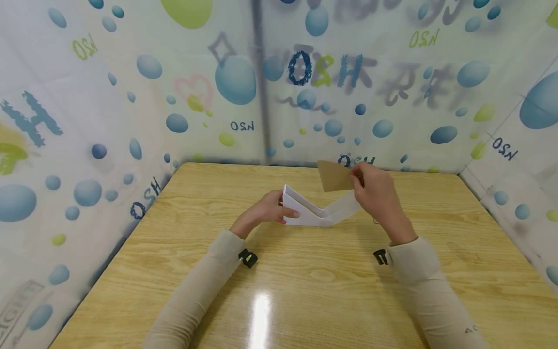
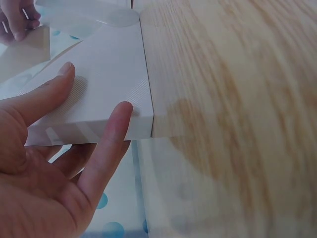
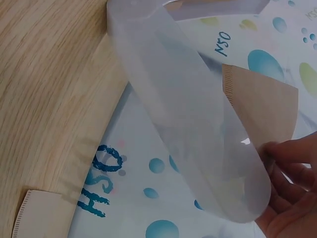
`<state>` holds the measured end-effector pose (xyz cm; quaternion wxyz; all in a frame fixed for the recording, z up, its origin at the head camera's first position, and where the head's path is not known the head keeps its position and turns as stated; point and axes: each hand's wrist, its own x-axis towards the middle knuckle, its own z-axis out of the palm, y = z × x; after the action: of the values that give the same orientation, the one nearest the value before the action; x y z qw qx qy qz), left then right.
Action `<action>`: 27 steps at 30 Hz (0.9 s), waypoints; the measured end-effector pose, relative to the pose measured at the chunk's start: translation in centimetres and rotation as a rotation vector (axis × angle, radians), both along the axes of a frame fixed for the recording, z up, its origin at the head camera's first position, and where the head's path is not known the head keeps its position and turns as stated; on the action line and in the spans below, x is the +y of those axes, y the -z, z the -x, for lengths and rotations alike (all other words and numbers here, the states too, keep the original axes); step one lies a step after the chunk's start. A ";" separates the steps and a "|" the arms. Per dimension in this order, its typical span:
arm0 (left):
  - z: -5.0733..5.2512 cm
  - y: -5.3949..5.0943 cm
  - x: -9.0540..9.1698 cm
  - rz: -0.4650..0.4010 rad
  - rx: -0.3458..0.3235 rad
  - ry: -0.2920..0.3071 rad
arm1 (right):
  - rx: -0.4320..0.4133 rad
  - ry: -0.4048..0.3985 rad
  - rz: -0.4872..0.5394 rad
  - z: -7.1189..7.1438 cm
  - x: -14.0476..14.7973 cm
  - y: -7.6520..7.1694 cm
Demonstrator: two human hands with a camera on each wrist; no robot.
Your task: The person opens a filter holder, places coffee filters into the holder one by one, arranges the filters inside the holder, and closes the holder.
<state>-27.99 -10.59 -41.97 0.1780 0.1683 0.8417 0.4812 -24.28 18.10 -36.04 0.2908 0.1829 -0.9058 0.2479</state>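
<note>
My left hand point(image 1: 271, 207) grips the closed end of a white holder point(image 1: 307, 213), which is tilted on its edge above or on the table. In the left wrist view, my thumb lies on the white holder's point(image 2: 104, 74) broad face and my fingers wrap its end. A translucent lid point(image 3: 183, 114) stands swung open from the holder toward my right hand. My right hand point(image 1: 377, 191) pinches a brown paper coffee filter point(image 1: 333, 176) by one corner, above the lid. Whether those fingers also touch the lid, I cannot tell.
Another paper filter point(image 3: 39, 213) with a crimped edge lies on the wooden table point(image 1: 314, 271), largely hidden by my right hand in the head view. Printed fabric walls point(image 1: 235, 126) enclose the table at the back and sides.
</note>
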 end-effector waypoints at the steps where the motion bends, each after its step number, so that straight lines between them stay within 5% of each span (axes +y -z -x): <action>1: 0.0 0.0 0.0 0.000 0.000 0.001 | 0.006 -0.003 -0.003 0.0 -0.1 0.0; 27: 0.1 0.1 0.0 -0.003 -0.004 0.007 | -0.062 -0.006 -0.102 -0.8 -2.8 0.8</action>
<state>-28.11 -10.63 -42.09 0.1809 0.1706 0.8400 0.4823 -23.50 15.35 -36.88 0.2519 0.1925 -0.9253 0.2078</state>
